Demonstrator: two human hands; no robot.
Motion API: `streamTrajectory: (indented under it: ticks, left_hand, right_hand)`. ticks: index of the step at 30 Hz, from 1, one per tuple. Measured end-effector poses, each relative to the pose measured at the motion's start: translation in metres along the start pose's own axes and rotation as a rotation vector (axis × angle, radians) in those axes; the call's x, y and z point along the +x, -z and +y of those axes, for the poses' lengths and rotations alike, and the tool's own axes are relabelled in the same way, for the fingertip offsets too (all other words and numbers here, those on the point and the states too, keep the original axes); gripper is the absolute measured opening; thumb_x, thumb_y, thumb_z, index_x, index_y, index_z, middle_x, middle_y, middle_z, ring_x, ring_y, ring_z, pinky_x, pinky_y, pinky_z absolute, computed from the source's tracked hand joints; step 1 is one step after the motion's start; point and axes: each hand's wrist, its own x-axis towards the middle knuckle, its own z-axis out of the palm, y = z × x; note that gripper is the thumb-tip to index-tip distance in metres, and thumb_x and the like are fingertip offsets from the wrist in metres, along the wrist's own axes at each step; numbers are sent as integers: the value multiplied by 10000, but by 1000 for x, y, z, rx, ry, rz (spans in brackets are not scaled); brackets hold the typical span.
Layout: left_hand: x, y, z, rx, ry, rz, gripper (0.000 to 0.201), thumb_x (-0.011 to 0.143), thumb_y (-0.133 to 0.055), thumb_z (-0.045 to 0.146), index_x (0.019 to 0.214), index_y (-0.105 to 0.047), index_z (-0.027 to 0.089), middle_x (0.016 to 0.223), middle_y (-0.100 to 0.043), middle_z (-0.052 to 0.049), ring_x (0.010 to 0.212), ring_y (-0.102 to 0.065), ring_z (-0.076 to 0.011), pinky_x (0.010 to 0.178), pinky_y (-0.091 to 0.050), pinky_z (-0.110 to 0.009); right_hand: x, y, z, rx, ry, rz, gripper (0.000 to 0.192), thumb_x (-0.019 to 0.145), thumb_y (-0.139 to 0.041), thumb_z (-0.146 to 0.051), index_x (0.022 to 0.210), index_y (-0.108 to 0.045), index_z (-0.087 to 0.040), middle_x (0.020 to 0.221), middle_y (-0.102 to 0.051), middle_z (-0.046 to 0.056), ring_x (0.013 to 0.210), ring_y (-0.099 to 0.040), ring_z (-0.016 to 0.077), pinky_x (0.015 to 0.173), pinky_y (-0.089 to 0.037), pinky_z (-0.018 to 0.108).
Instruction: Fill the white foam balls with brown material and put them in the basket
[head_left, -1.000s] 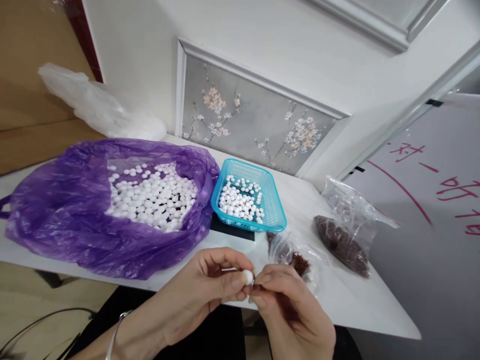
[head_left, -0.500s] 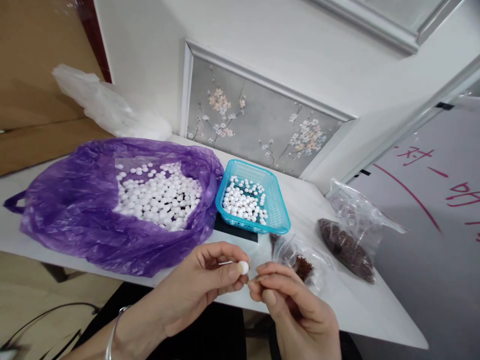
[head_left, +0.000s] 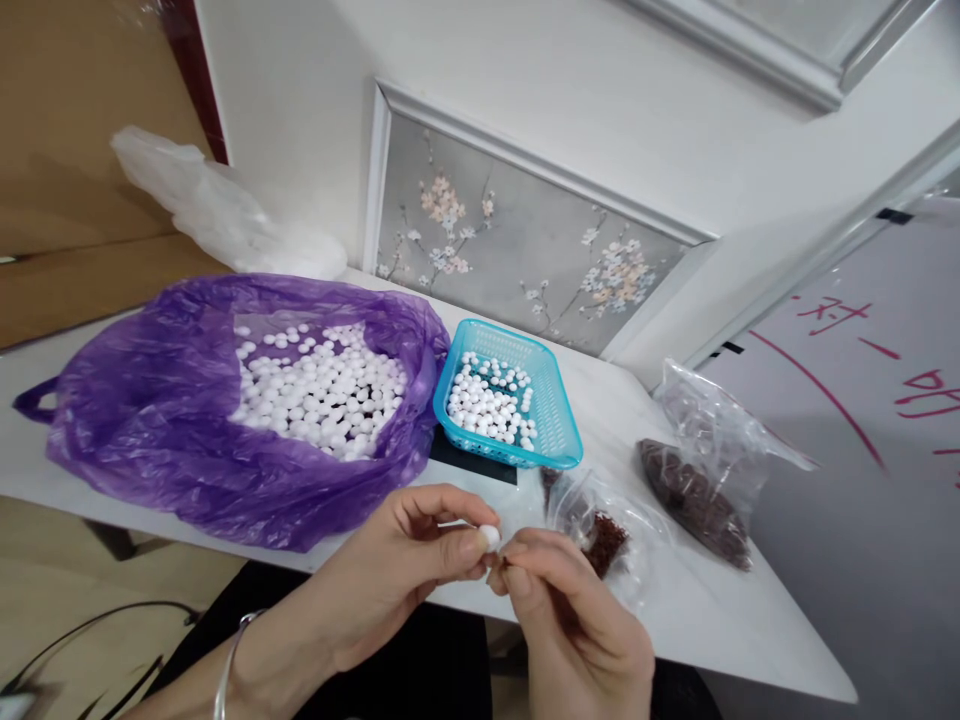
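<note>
A single camera, worn on the person's head, looks forward and down across the white surface (head_left: 675, 610) toward the wall with the flowered panel (head_left: 525, 250). It sits close: the left hand (head_left: 390, 590) and right hand (head_left: 577, 630) fill the bottom edge, nearest the lens. The purple bag (head_left: 150, 420) and turquoise basket (head_left: 559, 440) lie farther off, mid-frame.

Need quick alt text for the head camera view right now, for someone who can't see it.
The left hand pinches a small white ball at its fingertips, with the right hand closed up against it. Behind them on a white table sit a purple bag of white balls, a blue basket holding more, and two clear bags of brown bits.
</note>
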Motion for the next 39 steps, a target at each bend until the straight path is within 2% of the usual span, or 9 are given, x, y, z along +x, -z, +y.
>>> streamTrajectory:
  ticks: [5,9,15,23,32,39]
  left_hand:
    - [0,-4,1,53,-21,19,84,732,-820,202,802,-781,175,723,-712,-9,723,-636,-113,725,-490,-218]
    - [-1,-1,-1,42,20,67,114,706,-840,206,799,-780,179,732,-713,-8,711,-635,-109,721,-490,-218]
    - [0,0,-2,35,4,30,105,704,-842,220,792,-792,193,720,-719,-4,711,-644,-110,726,-493,-219]
    - [-1,-4,2,53,-1,74,86,683,-856,215,741,-795,201,717,-717,12,699,-618,-92,692,-475,-187]
    - [1,6,0,260,-124,56,76,728,-821,193,770,-804,255,803,-713,22,786,-608,-100,740,-476,-180]
    - [-1,8,2,341,-138,14,90,758,-789,178,763,-817,263,809,-725,12,737,-627,-89,683,-491,-167]
  right_hand:
    - [-4,-2,-2,38,-168,73,21,849,-712,-243,854,-728,-230,737,-662,15,638,-629,134,583,-552,226]
    - [-6,1,-1,95,-273,77,174,832,-736,-309,975,-654,-256,757,-671,-17,636,-643,122,601,-553,222]
    - [-5,-1,-3,138,-331,65,243,821,-748,-356,994,-597,-274,749,-668,-41,651,-641,110,614,-538,207]
    - [-5,-2,-3,158,-347,33,217,835,-736,-342,984,-586,-292,743,-644,-62,643,-588,81,611,-487,175]
    - [-2,-3,-5,171,-382,26,241,813,-761,-341,955,-590,-250,723,-622,-53,621,-575,77,583,-465,174]
    - [0,-4,-3,255,-454,-31,252,805,-767,-375,922,-595,-232,712,-605,-57,614,-575,70,605,-477,178]
